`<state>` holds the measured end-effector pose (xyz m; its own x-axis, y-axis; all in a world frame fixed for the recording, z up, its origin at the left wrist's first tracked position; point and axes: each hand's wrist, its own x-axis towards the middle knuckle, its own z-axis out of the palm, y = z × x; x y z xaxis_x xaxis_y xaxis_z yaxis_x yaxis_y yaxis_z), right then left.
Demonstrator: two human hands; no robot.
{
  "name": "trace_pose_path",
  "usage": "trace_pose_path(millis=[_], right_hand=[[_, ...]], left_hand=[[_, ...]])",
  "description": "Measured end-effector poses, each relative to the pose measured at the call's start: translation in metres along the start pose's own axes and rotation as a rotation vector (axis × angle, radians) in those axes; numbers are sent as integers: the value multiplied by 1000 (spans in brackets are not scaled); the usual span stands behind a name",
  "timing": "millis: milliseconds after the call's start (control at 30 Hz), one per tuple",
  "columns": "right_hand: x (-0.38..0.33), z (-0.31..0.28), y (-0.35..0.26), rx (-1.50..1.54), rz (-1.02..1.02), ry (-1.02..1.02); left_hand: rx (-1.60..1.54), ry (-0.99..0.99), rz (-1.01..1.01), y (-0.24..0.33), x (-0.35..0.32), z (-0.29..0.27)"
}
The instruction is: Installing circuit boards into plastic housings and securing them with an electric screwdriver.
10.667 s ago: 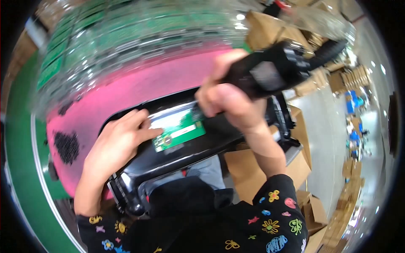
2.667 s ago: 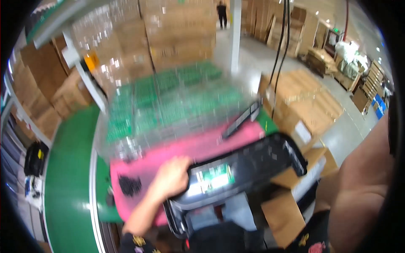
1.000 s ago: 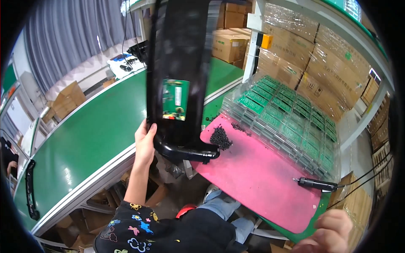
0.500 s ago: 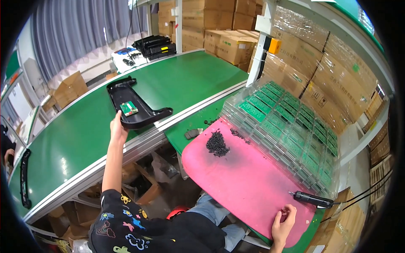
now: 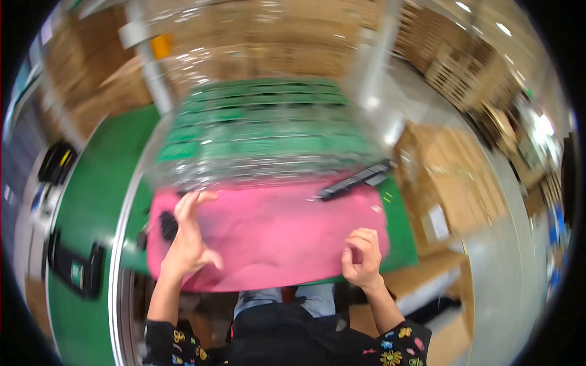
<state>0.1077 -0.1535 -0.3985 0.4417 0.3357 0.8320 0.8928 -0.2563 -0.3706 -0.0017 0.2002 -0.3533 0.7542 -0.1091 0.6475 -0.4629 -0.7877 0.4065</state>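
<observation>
Pink mat (image 5: 274, 235) below; left hand (image 5: 190, 241) with thumb and fingers spread; right hand (image 5: 365, 259) with fingers half curled.

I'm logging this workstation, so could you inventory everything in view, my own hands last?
Mat: one, pink, on the worktop
Worktop: one, green, under the mat
Small pieces: one pile, black, mat's left side
Corded tool: one, black, mat's far right
Trays: stack, count blurred, clear, beyond the mat
Boards: many, green, in the trays
Long surface: one, green, far left
Housing: one, black, on that surface
Circuit board: one, green, in the housing
Cartons: several, brown, behind and right
Posts: two, pale, behind the trays
Left hand: one, bare, over mat's left
Right hand: one, bare, curled, over mat's right
Sleeves: two, black, coloured motifs, lower edge
</observation>
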Motion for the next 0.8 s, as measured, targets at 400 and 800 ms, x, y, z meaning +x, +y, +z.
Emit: trace_pose_path(millis=[400, 800], right_hand=[[-360, -226, 59, -1337, 1464, 478], [-474, -227, 42, -945, 2451, -32]], left_hand=[[-157, -101, 12, -48, -19, 77], [-294, -285, -181, 4, 5, 84]])
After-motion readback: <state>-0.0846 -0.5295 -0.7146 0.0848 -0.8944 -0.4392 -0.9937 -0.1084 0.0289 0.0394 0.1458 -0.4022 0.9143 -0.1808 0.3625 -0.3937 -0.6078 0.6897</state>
